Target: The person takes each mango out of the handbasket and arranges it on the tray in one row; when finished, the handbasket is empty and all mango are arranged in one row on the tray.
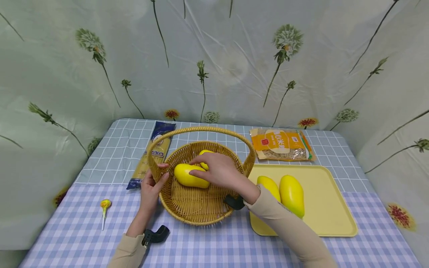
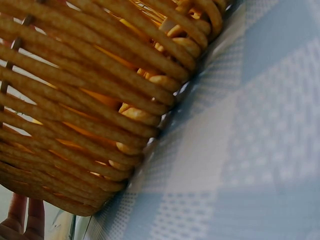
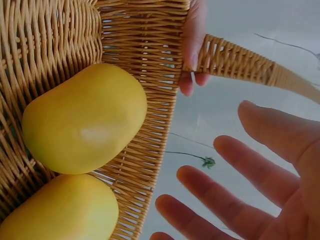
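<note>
A wicker basket point(image 1: 201, 204) with a tall arched handle stands mid-table, holding two yellow mangoes: a near one point(image 1: 189, 176) and another point(image 1: 204, 153) partly covered. My left hand point(image 1: 151, 191) grips the basket's left rim at the foot of the handle; the right wrist view shows its fingers point(image 3: 194, 37) there. My right hand point(image 1: 221, 171) hovers over the basket, above the mangoes. In the right wrist view the right hand point(image 3: 260, 200) has its fingers spread, with nothing held. The left wrist view mostly shows the basket's woven side point(image 2: 75, 100).
A yellow tray point(image 1: 325, 201) to the right carries two more mangoes point(image 1: 292, 195), one partly behind my right sleeve. An orange food packet point(image 1: 281, 145) lies behind the tray. Left of the basket are a pasta bag point(image 1: 161, 149) and a lollipop point(image 1: 105, 204). A floral curtain hangs behind the table.
</note>
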The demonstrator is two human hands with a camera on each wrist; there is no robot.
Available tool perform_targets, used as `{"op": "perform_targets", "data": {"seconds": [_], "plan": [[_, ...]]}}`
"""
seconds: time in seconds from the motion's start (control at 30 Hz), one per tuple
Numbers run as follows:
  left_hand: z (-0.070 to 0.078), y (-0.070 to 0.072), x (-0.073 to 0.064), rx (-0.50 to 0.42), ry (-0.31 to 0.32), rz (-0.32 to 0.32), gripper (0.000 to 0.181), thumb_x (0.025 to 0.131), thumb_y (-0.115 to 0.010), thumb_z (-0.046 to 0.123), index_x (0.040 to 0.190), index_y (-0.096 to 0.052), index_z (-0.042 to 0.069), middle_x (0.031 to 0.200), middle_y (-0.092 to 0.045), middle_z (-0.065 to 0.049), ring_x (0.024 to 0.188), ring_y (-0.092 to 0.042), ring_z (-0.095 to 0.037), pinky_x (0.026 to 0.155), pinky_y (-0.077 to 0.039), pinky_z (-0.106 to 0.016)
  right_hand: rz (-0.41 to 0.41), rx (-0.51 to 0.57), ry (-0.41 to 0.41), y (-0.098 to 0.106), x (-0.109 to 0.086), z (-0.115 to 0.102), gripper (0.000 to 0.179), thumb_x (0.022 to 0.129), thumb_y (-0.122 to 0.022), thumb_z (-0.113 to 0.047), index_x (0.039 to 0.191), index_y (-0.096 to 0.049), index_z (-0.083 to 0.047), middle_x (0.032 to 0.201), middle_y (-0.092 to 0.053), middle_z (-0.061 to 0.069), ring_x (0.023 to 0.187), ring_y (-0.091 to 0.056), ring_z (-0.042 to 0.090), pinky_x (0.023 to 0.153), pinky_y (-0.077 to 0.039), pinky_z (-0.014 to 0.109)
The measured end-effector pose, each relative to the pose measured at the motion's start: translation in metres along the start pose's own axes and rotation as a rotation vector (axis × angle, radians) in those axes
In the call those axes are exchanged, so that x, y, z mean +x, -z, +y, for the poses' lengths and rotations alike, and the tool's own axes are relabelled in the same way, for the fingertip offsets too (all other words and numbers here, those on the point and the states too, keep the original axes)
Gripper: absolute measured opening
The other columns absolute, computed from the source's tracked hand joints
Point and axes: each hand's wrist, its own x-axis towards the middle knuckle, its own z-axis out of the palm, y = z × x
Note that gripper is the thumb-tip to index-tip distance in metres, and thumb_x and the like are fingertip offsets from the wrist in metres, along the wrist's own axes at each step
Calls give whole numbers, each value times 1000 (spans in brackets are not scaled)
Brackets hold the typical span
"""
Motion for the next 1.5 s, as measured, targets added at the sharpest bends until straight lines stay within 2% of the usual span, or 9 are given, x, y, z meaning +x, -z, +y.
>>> {"op": "perform_targets", "data": {"seconds": [0.27, 0.63, 0.9, 1.07, 1.33, 1.5], "plan": [[1, 0, 1, 4, 0, 3, 26, 91, -56, -7, 115, -49, -13, 116, -60, -15, 113, -51, -21, 96, -40, -27, -28, -55, -21, -8, 19, 2, 36, 84, -71, -41, 116, -68, -24, 114, -65, -6, 101, -60, 16, 67, -47, 28], [-1, 1, 1, 16, 2, 0, 26, 92, -57, -6, 115, -49, -13, 115, -61, -12, 113, -52, -22, 95, -40, -27, -79, -132, -65, -21, 35, 5, 41, 82, -72, -44, 116, -68, -23, 111, -66, -4, 95, -60, 15, 58, -45, 25], [0, 0, 0, 3, -1, 2, 25, 91, -56, -7, 115, -48, -14, 114, -61, -11, 112, -52, -21, 95, -41, -27, -122, -165, -62, -30, 41, 8, 44, 79, -76, -40, 118, -67, -23, 113, -63, -1, 97, -58, 16, 68, -46, 27], [0, 0, 0, -2, -2, 1, 25, 91, -56, -7, 115, -49, -13, 114, -61, -11, 112, -52, -21, 94, -41, -27, -141, -158, -67, -34, 42, 8, 46, 79, -77, -39, 121, -65, -24, 115, -61, 1, 95, -57, 16, 65, -45, 28], [-3, 2, 0, -10, 8, -5, 26, 92, -57, -5, 115, -50, -12, 115, -62, -8, 114, -52, -21, 96, -40, -28, -175, -164, -64, -41, 43, 8, 50, 81, -75, -41, 126, -62, -24, 124, -58, 3, 106, -57, 21, 69, -48, 33], [-3, 2, 0, -10, 3, -5, 25, 92, -57, -5, 115, -50, -11, 114, -62, -7, 114, -52, -21, 96, -40, -28, -182, -162, -64, -42, 44, 7, 51, 81, -74, -41, 127, -61, -23, 123, -59, 3, 103, -58, 21, 69, -48, 33]]}}
